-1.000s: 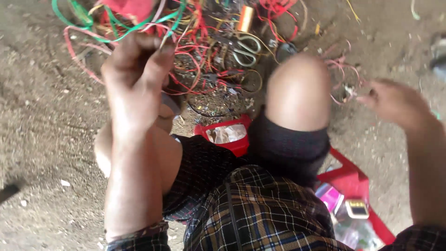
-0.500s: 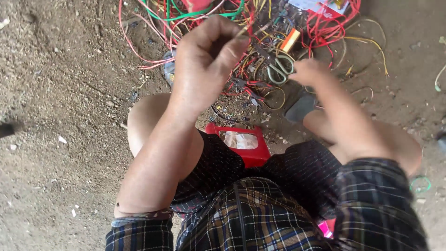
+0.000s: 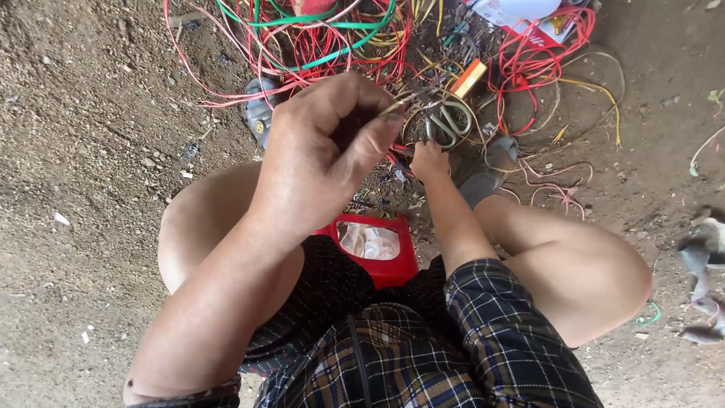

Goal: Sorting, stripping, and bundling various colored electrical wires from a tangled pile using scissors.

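My left hand (image 3: 325, 151) is raised in front of me, thumb and forefinger pinched on a short thin wire (image 3: 398, 106) that sticks out to the right. My right hand (image 3: 429, 160) reaches down to the dirt ground at the near edge of a tangle of red, green and yellow wires (image 3: 332, 38). It sits just below a pair of scissors (image 3: 451, 119) with pale handles. Its fingers are turned away from me, so I cannot see whether they hold anything.
I am squatting on a red plastic seat (image 3: 400, 268) with both knees spread. An orange spool (image 3: 470, 78) lies by the scissors. A red and white packet (image 3: 529, 19) sits at the top right. Grey scraps (image 3: 702, 257) lie at the right edge.
My right hand swung in from the far right to the pile, then dropped to the ground below the scissors. My left hand kept its pinch on the wire. The view shifted.
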